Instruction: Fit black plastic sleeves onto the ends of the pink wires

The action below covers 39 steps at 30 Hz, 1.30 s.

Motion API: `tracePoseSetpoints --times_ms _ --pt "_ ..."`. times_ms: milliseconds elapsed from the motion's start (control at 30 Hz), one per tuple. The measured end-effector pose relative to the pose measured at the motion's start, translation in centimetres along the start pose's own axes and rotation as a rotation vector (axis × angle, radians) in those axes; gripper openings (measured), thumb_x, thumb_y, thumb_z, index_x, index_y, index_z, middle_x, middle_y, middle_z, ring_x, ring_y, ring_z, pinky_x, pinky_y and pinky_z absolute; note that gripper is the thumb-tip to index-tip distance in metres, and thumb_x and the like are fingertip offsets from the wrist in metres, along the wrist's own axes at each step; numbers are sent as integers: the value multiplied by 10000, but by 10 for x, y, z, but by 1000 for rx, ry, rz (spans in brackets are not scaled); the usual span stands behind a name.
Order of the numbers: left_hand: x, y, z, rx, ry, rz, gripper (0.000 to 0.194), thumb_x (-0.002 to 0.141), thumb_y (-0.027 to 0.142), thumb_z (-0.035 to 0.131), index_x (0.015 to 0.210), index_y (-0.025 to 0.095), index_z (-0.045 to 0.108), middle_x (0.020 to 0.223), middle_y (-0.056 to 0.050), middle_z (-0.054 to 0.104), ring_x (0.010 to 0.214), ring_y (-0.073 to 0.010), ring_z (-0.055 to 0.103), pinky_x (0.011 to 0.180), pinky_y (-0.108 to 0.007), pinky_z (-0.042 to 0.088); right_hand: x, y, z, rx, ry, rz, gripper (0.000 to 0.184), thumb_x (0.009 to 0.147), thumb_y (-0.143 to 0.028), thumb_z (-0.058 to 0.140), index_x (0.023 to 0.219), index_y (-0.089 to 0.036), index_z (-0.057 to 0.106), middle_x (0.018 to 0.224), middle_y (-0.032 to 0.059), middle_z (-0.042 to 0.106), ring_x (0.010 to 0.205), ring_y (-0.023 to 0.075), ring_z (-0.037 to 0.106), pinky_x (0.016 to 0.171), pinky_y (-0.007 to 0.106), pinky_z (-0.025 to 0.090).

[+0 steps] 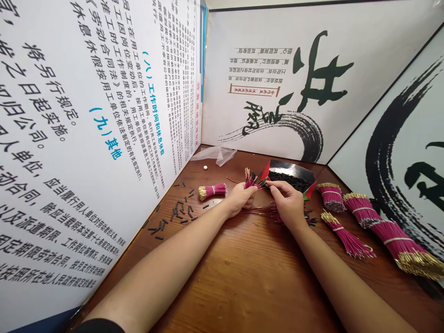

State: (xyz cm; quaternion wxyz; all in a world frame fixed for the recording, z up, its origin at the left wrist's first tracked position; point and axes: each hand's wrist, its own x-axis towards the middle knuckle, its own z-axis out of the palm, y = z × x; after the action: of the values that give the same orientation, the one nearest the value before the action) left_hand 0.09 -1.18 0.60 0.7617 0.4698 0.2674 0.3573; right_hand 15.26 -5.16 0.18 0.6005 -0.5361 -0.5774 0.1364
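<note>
My left hand is closed round a small bunch of pink wires whose tips fan out above my fingers. Just to the right, my right hand pinches at the ends of that same bunch, fingers pressed together on a wire or a small black piece that I cannot make out. Under my right hand lie more loose pink wires. Right behind both hands stands a red-edged tray holding many small black tubes.
A tied pink bundle lies left of my hands, with scattered black tubes near the left wall. Bigger pink bundles with gold tips lie at right. A clear plastic bag sits at the back. Printed panels wall in the wooden table.
</note>
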Motion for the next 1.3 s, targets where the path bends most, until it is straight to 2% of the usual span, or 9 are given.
tracePoseSetpoints --times_ms 300,433,633,867,1000,1200,1300 --pt "1 -2 -2 2 4 12 340 802 334 631 737 215 319 542 121 242 404 -20 141 402 -174 89 -1 5 3 95 5 15 186 798 -325 665 901 -219 778 967 60 746 925 203 670 867 373 514" --pt "0 -1 0 14 1 9 309 818 313 623 753 210 340 545 116 249 409 -21 157 407 -174 96 0 5 5 141 32 99 190 755 -367 718 844 -208 772 923 57 748 896 209 668 878 385 507" --pt "-2 1 2 27 -3 5 268 827 288 626 793 203 374 543 118 237 413 -23 170 419 -173 119 0 6 8 186 -1 235 252 706 -418 753 817 -192 759 859 52 752 841 211 661 873 392 498" --pt "-1 0 0 4 -2 4 275 834 280 591 773 213 331 543 120 238 409 -22 152 406 -169 103 0 9 6 154 27 196 256 784 -403 659 906 -199 755 922 57 751 862 209 658 850 385 507" --pt "-1 0 0 -13 4 8 286 825 286 587 761 216 318 544 119 250 403 -21 152 401 -171 97 2 11 3 142 80 195 221 793 -354 599 866 -193 732 892 57 739 832 203 643 804 373 509" --pt "-1 0 0 -11 4 8 304 804 303 606 757 217 318 547 120 254 395 -19 151 400 -175 91 -1 7 5 101 -14 154 222 790 -344 598 927 -196 693 899 56 714 832 194 628 763 345 493" --pt "-1 0 0 -9 5 9 304 807 298 593 747 219 305 539 121 247 394 -20 147 398 -178 90 -2 7 6 91 -10 132 211 797 -341 593 931 -196 666 896 57 703 842 195 630 765 343 491"
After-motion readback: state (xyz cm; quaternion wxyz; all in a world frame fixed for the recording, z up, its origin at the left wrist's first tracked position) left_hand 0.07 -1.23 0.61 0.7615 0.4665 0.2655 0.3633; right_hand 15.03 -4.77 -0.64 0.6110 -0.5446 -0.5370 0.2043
